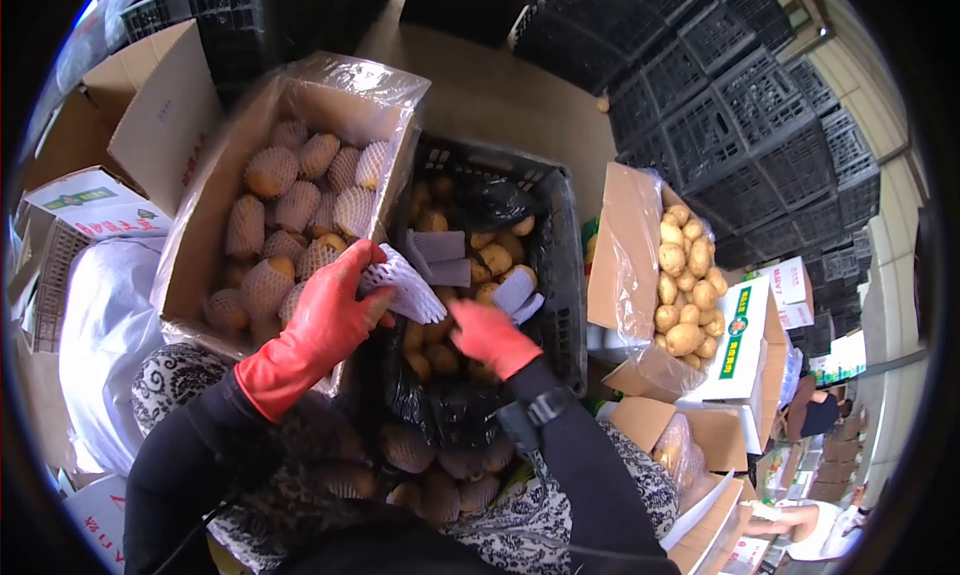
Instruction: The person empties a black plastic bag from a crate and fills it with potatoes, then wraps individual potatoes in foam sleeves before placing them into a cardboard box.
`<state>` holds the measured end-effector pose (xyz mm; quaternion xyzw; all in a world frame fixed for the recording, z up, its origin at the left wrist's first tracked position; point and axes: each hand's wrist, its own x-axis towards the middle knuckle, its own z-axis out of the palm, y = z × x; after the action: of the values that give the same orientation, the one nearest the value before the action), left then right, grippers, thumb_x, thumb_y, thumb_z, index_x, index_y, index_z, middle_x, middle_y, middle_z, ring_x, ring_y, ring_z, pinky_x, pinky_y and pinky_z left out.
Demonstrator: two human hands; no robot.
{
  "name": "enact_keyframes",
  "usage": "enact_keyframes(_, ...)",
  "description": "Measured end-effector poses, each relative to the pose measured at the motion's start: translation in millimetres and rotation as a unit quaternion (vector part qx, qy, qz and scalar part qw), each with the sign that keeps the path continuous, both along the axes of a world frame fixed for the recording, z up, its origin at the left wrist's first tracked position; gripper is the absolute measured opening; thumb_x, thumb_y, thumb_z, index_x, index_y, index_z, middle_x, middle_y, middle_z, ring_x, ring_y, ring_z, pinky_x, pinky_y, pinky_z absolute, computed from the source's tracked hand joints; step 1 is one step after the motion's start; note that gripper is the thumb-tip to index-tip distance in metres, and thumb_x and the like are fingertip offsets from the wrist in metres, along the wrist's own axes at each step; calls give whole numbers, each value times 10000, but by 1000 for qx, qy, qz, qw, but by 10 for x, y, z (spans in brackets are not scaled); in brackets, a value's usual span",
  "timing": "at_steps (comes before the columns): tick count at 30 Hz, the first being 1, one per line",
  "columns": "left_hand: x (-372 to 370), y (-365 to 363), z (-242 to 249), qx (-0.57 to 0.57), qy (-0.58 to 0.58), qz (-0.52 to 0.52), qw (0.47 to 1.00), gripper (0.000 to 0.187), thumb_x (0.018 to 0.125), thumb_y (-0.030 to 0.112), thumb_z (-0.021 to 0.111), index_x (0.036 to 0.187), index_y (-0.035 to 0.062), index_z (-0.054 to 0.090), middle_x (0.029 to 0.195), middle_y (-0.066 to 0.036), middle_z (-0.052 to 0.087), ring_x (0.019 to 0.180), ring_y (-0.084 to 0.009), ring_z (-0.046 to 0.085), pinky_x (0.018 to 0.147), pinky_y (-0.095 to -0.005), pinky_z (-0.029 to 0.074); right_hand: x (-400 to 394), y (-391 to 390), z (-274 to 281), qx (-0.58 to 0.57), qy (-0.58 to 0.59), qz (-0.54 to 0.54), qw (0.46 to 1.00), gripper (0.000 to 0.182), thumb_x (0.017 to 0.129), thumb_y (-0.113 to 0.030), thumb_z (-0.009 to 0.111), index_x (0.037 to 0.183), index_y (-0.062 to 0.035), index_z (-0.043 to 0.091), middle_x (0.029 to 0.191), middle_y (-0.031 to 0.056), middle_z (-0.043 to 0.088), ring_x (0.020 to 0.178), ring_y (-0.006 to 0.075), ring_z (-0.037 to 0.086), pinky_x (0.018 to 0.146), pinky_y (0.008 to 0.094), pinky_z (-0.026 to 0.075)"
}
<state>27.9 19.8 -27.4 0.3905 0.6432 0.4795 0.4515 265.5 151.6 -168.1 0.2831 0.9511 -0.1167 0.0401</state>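
Observation:
My left hand (335,315), in a red rubber glove, is closed on a white foam net sleeve (403,283) between thumb and fingers. My right hand (488,337), gloved alike, is just right of the sleeve's lower end; its fingertips are hard to make out. Below both hands is a black crate (570,275) lined with black plastic, holding loose potatoes (495,258). Flat foam sleeves (440,258) lie on these potatoes, and more (517,293) lie near my right hand. At the left, a cardboard box (190,245) holds net-wrapped potatoes (297,207).
On the right stands an open box (620,245) of bare potatoes (688,275), with another open box (715,430) below it. Black crates (720,125) are stacked at the upper right. Net-wrapped potatoes (408,447) lie near my lap. Other people (815,410) are at the far right.

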Motion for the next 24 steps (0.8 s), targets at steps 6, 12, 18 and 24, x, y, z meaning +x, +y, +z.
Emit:
enact_keyframes(6, -158, -30, -386, 82, -118, -5, 990, 347, 919, -56, 594, 1265, -25, 597, 1029, -36, 711, 958, -106, 664, 868, -269, 527, 147, 45, -1024, -11, -202, -24, 979, 451, 859, -240, 635, 1274, -81, 563, 1075, 188, 667, 905, 385, 696, 700, 498, 556)
enact_keyframes(12, -44, 72, -555, 129, -148, -72, 978, 444, 925, 15, 656, 1356, -4, 554, 1222, -47, 660, 1092, -103, 590, 969, -272, 467, 236, 31, -17, -216, 15, -203, 955, 491, 896, -408, 643, 1259, -84, 577, 1020, 128, 708, 827, 275, 710, 585, 413, 555)
enact_keyframes(18, 249, -67, -578, 200, -33, -179, 963, 1003, 715, 502, 884, 1462, 29, 411, 1308, -144, 614, 1230, -264, 588, 1047, -384, 455, -75, -465, 1015, -603, 327, -287, 668, 593, 982, -626, 464, 1261, -117, 583, 1014, 54, 708, 804, 145, 692, 548, 285, 546)
enact_keyframes(24, 10, -429, -31, -43, -379, -239, 893, 1030, 795, 476, 824, 1513, 64, 210, 1144, -142, 634, 911, -231, 708, 833, -368, 602, -543, -831, 1106, -829, 410, -243, 292, 632, 987, -607, 469, 1309, -72, 563, 1182, 104, 680, 1061, 252, 667, 872, 436, 541)
